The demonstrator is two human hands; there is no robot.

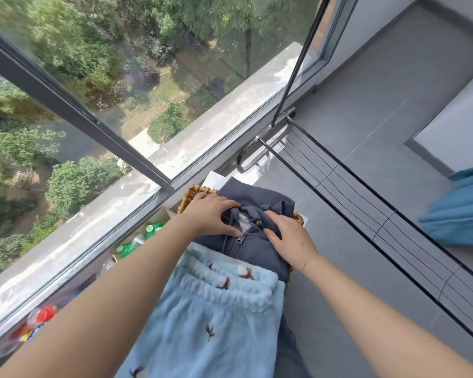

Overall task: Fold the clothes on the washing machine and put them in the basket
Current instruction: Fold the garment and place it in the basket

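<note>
Grey tiled balcony floor (366, 165), window (99, 77) at left. Left hand (210, 214), fingers spread flat, presses the folded navy hoodie (257, 214) in the wicker basket (194, 193). Hoodie's long axis runs near-to-far, zipper (pull visible) pointing toward the viewer. Right hand (290, 236) presses flat on its right side. Light-blue fleece pants (202, 317) overlap the basket's near edge.
</note>
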